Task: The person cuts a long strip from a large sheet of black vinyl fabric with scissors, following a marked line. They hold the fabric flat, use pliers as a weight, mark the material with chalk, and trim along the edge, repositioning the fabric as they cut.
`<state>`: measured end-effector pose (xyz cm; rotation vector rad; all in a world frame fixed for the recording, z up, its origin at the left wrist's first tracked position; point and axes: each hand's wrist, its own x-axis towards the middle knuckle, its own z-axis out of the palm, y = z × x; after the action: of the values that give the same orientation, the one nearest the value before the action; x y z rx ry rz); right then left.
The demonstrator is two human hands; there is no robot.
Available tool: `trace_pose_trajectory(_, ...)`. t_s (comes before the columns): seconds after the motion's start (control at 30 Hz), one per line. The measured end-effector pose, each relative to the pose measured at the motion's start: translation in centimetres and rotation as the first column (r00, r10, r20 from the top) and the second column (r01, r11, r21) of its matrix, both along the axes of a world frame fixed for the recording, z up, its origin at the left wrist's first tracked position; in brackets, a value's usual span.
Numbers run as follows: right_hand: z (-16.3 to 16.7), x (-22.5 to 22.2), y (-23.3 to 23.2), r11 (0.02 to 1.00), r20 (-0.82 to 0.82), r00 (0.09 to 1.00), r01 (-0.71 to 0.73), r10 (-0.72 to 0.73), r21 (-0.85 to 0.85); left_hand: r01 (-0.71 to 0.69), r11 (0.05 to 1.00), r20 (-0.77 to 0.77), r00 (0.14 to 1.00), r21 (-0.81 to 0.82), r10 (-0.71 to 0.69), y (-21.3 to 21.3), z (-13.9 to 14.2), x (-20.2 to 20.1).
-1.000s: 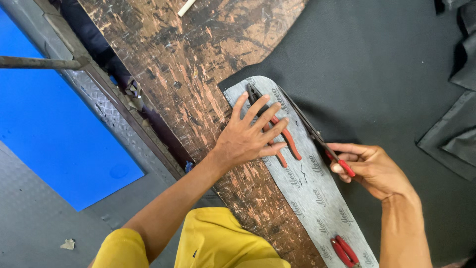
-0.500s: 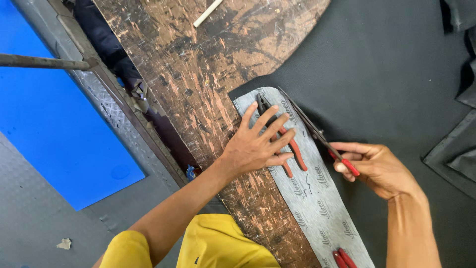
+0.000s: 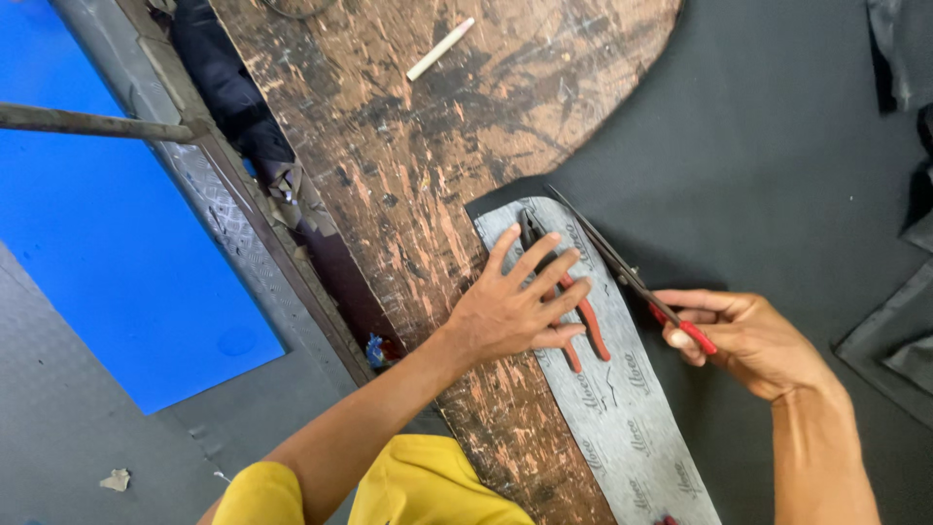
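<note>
The left hand (image 3: 520, 309) lies flat, palm down with fingers spread, its bare forearm running back toward a yellow sleeve (image 3: 262, 491) at the bottom edge, while the right hand (image 3: 753, 340) is curled in a closed grip, wrist straight, forearm leading down to the lower right.

Even daylight, soft shadows, sharp focus

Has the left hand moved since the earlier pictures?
No. The left hand still presses the red-handled pliers at the same place on the grey strip.
</note>
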<state>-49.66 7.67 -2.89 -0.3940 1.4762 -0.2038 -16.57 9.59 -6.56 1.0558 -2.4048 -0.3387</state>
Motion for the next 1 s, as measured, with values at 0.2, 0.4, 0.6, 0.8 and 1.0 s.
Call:
trace_pose_trajectory(0.2,-0.9,0.2,0.0,0.999,0.044,0.998,0.037,-0.039,0.040,-0.005,1.000,-0.001,1.000,0.016,0.005,-0.1,0.3,0.2)
trace_pose_trajectory(0.4,-1.3,0.1,-0.2,0.997,0.106,0.993,0.050,-0.056,0.053,-0.003,1.000,0.011,1.000,0.009,0.003,-0.4,0.6,0.4)
trace_pose_trajectory(0.6,-1.1,0.0,-1.3,0.997,0.095,0.995,0.022,-0.029,0.069,-0.011,1.000,-0.017,1.000,0.020,0.011,-0.4,0.3,0.3)
trace_pose_trajectory(0.8,0.0,-0.3,-3.5,0.991,-0.017,0.993,-0.120,0.121,0.064,-0.009,1.000,-0.006,1.000,0.029,0.009,-0.2,-0.2,0.2)
trace_pose_trajectory(1.0,0.5,-0.4,-6.0,0.970,-0.091,0.967,-0.232,0.238,0.071,-0.003,0.999,0.012,1.000,0.044,0.003,-0.2,-0.3,0.1)
